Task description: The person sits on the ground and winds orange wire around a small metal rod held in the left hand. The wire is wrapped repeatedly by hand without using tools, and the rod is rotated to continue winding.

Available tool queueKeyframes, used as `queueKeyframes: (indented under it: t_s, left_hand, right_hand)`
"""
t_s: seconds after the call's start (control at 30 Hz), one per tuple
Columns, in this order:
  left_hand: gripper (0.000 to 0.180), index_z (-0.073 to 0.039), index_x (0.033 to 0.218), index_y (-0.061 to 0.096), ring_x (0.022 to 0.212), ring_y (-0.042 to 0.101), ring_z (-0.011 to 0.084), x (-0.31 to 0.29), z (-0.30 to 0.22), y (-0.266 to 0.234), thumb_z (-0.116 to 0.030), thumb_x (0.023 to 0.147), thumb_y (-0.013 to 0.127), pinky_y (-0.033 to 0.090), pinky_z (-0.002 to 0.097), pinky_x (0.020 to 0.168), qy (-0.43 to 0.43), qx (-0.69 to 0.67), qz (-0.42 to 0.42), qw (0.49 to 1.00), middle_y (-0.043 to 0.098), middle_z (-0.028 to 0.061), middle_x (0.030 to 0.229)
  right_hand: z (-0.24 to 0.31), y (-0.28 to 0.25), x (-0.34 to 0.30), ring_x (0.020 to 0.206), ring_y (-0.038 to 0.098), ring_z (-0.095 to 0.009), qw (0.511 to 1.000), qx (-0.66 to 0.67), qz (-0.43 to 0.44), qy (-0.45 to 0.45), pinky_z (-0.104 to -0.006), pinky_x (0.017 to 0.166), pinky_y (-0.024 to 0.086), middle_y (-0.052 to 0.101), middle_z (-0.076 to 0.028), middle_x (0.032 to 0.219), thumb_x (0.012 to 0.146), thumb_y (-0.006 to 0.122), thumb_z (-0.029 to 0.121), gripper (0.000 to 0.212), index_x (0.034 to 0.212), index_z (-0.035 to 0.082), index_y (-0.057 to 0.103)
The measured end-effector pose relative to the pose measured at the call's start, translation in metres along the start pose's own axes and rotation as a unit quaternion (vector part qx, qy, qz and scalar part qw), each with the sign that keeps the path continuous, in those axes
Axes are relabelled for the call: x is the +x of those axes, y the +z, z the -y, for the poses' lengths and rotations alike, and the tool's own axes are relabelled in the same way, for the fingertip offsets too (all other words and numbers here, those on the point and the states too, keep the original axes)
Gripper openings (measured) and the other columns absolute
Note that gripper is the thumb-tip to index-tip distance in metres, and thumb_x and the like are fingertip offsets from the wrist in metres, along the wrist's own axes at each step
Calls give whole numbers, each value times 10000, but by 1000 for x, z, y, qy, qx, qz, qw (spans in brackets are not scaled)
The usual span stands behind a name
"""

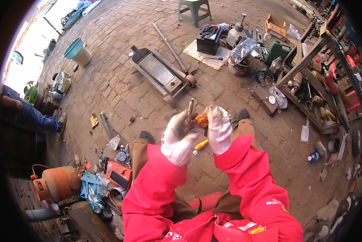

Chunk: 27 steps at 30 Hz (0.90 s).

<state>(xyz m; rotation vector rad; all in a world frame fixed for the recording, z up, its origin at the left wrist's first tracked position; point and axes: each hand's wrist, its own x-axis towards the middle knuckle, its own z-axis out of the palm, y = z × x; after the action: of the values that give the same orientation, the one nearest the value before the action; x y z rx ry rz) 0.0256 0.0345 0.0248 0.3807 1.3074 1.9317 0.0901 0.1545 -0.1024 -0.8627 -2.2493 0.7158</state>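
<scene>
My left hand (178, 136), in a worn white glove, is closed round a slim, rust-brown metal part (190, 113) with a narrow stem pointing up. Its exact kind does not show. My right hand (218, 128), gloved too, pinches a bundle of orange strands (201, 120) close beside the metal part. Whether the strands touch it, I cannot tell. Below my hands, between my knees, a yellow-handled tool (201, 144) lies on the paving.
A floor jack (156, 72) lies ahead on the bricks, a car battery (208, 42) beyond it. To the right stands a cluttered metal rack (324, 80). An orange gas cylinder (60, 182) and loose parts are at left, near another person's leg (36, 115). A bucket (81, 54) stands far left.
</scene>
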Motion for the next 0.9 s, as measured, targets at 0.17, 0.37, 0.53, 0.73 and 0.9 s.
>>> queueKeyframes:
  t_s: [0.17,0.37,0.53,0.73,0.9]
  left_hand:
    - [588,43,1326,507,1031,620,175,10,9,-4,47,761,671,502,306,898,35,-5,5,999,614,103,1189]
    - [521,33,1286,546,995,627,170,7,6,-7,44,782,676,510,306,882,14,-47,58,997,631,94,1153]
    - [427,27,1214,583,954,626,149,11,13,-2,71,798,669,510,288,867,18,15,-12,1000,654,77,1073]
    - [309,6,1147,607,953,612,132,8,27,3,67,848,652,499,268,876,48,28,-40,998,653,61,1037]
    - [321,15,1173,599,945,607,131,12,34,2,23,861,673,498,269,872,51,72,-59,994,650,59,1047]
  right_hand:
    - [15,-9,4,680,632,-187,997,28,54,45,-316,513,516,606,-69,1248,949,542,94,425,1372,78,513]
    - [32,-31,8,743,646,-206,980,-84,-100,-147,-316,606,540,642,-92,1150,942,540,60,398,1340,50,527]
    - [37,-12,2,787,635,-201,994,79,18,79,-286,673,535,648,-76,1098,961,546,89,334,1293,56,561]
    - [40,-5,-8,718,592,-177,952,244,-30,185,-263,644,510,640,-64,939,1014,535,232,330,1324,121,555]
    - [54,-16,-3,498,463,-151,951,110,-5,290,-289,462,417,624,-79,823,1004,552,309,331,1287,138,554]
